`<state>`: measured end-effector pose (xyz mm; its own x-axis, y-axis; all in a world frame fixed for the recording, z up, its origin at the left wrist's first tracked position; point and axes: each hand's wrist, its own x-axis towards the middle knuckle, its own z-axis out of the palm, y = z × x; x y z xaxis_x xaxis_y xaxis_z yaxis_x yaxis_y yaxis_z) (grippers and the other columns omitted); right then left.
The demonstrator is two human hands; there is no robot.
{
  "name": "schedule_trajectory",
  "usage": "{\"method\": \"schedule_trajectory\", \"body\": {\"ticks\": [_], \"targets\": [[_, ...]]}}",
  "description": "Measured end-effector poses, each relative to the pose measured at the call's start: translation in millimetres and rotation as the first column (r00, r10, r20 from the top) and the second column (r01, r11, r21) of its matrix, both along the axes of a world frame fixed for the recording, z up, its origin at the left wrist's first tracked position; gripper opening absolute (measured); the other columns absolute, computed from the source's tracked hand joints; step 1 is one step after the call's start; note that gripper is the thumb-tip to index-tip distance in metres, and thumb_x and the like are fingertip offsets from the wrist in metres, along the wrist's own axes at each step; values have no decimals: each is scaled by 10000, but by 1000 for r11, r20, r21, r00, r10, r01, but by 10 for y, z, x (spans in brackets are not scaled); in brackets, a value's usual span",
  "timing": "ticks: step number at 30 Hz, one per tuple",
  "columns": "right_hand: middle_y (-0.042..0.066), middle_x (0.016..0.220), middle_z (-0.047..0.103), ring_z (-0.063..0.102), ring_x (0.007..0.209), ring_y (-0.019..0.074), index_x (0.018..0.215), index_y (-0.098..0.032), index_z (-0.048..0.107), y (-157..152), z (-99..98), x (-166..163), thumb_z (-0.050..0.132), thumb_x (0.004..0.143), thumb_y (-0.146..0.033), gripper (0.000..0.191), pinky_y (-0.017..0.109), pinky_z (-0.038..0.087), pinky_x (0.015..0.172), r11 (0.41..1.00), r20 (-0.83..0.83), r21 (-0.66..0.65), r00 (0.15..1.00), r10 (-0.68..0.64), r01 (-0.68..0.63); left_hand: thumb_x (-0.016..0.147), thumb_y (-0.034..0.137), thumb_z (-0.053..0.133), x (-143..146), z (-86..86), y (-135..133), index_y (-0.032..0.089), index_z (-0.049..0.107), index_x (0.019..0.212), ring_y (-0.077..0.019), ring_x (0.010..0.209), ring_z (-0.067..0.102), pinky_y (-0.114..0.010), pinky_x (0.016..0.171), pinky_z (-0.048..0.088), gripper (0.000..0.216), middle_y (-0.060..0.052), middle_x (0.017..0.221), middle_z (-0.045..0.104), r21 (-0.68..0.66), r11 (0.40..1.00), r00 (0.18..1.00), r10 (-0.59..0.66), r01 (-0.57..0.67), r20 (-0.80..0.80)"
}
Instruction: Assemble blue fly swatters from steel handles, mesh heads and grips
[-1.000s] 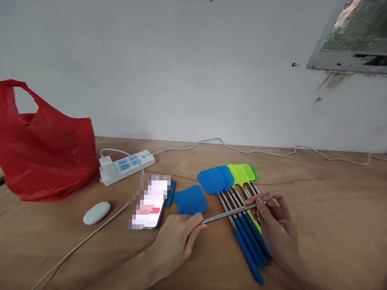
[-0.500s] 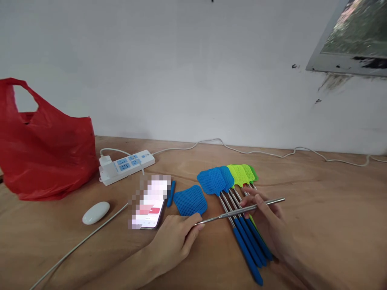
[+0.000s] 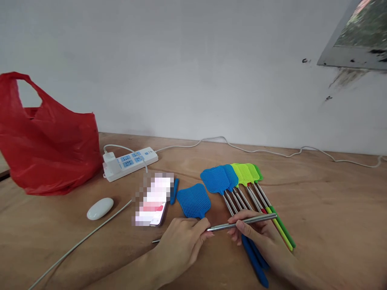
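Note:
A thin telescopic metal rod (image 3: 242,222) lies almost level between my hands, just above the table. My left hand (image 3: 181,245) pinches its thin end, and a short bit of rod sticks out behind that hand. My right hand (image 3: 260,235) has its fingers closed round the thicker end. A loose blue swatter head (image 3: 193,200) lies on the table just beyond my left hand. Several finished fly swatters (image 3: 238,181), with blue and green heads, lie side by side under and beyond my right hand.
A phone (image 3: 152,199) with a small blue grip (image 3: 174,190) beside it lies left of the swatter head. Further left are a white oval object (image 3: 100,208), a power strip (image 3: 130,162), cables and a red plastic bag (image 3: 45,137). The wooden table (image 3: 332,209) meets a white wall.
My right hand slid down the rod and nearer to me. The rod now passes through my left hand and sticks out behind it. The view shifted slightly to the left.

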<state>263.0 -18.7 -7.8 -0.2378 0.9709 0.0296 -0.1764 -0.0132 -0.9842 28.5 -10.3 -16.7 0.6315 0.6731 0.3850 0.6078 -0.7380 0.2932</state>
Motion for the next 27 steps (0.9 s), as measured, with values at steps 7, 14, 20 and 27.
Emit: {"method": "schedule_trajectory", "body": {"ticks": [7, 14, 20, 27], "targets": [[45, 609, 706, 620, 541, 143, 804, -207, 814, 32, -18, 79, 838, 807, -477, 272, 213, 492, 481, 967, -132, 32, 960, -245, 251, 1116, 315, 286, -19, 34, 29, 220, 486, 827, -184, 561, 584, -290, 529, 301, 365, 12, 649, 592, -41, 999, 997, 27, -24, 74], [24, 569, 636, 549, 494, 113, 710, -197, 798, 39, 25, 91, 910, 688, -507, 330, 191, 445, 441, 896, -223, -10, 873, -434, 444, 1079, 233, 354, 5, 50, -18, 224, 486, 831, -178, 567, 564, -288, 536, 275, 280, 22, 648, 580, -72, 997, 995, 32, -26, 93], [8, 591, 636, 557, 508, 108, 712, -212, 775, 120, 34, 159, 871, 730, -558, 359, 179, 457, 449, 896, -211, 35, 879, -427, 443, 1046, 215, 398, -51, 78, 17, 231, 440, 790, -163, 537, 518, -282, 531, 247, 260, 41, 620, 520, -187, 982, 992, 33, -10, 119], [45, 763, 767, 705, 663, 160, 988, -268, 836, 8, 11, 40, 846, 825, -392, 205, 225, 569, 602, 997, 81, 72, 996, 25, -31, 1082, 265, 380, -15, 67, -20, 227, 498, 845, -176, 581, 556, -280, 540, 253, 267, 25, 671, 582, -153, 988, 995, 8, 7, 99]]}}
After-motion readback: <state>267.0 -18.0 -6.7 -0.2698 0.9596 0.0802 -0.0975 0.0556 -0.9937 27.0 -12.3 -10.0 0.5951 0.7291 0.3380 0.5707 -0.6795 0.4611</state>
